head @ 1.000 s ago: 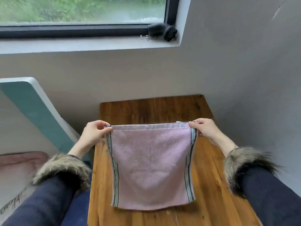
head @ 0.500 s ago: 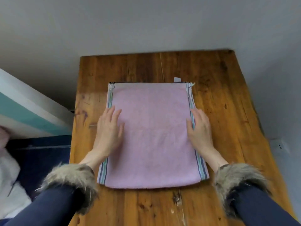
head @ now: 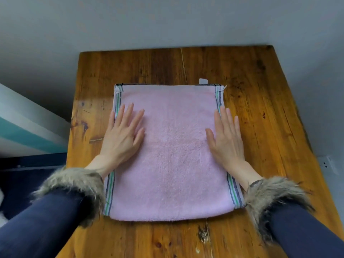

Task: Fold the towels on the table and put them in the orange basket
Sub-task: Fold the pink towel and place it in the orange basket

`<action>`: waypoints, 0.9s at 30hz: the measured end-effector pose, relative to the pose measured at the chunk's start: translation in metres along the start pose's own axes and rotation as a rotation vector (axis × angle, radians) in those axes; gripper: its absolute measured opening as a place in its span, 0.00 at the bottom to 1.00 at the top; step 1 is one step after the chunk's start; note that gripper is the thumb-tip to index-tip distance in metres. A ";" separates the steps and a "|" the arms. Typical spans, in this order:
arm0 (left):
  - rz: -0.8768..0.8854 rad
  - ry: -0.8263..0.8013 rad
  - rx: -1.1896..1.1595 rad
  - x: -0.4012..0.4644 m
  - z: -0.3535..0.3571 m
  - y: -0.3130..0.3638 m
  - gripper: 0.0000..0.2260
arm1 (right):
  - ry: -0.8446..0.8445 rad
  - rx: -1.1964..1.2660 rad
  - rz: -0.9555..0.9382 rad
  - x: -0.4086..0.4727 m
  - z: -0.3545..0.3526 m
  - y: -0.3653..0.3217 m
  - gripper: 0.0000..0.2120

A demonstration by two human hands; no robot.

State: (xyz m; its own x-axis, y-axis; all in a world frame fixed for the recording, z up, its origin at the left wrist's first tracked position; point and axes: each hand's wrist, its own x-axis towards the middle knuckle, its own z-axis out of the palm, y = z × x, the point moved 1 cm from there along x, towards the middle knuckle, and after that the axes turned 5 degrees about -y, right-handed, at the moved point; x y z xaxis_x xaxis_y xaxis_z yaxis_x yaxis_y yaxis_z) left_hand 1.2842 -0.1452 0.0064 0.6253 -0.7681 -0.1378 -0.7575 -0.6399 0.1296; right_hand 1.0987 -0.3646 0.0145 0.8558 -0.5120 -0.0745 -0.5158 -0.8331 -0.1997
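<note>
A pink towel (head: 173,151) with striped side borders lies flat and folded on the wooden table (head: 251,94); a small white tag sticks out at its far edge. My left hand (head: 123,135) rests palm down on the towel's left part, fingers straight. On the towel's right side my right hand (head: 226,138) lies flat in the same way, over the striped border. Both hands hold nothing. The orange basket is not in view.
A grey wall runs behind the table and along its right side. A white and teal slanted panel (head: 28,127) stands to the left, with dark blue fabric (head: 28,170) below it. Bare wood surrounds the towel on all sides.
One second ago both hands held the towel up by its top corners; it now lies flat on the table. Since half a second ago the palms have slid slightly on it.
</note>
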 end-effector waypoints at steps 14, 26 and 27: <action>-0.069 0.086 -0.058 0.081 0.006 -0.017 0.32 | -0.016 -0.068 0.044 0.103 0.014 0.020 0.29; -0.028 -0.028 -0.189 -0.002 0.001 0.016 0.26 | -0.052 0.020 -0.027 0.002 0.013 -0.022 0.31; -0.021 -0.046 -0.215 -0.023 0.005 0.025 0.26 | -0.065 0.030 -0.036 -0.020 0.016 -0.027 0.31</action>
State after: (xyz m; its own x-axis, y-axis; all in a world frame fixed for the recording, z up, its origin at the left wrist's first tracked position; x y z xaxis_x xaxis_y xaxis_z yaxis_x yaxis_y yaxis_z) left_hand 1.2502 -0.1437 0.0079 0.6278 -0.7556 -0.1869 -0.6836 -0.6500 0.3319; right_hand 1.0959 -0.3284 0.0060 0.8753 -0.4659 -0.1298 -0.4836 -0.8438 -0.2326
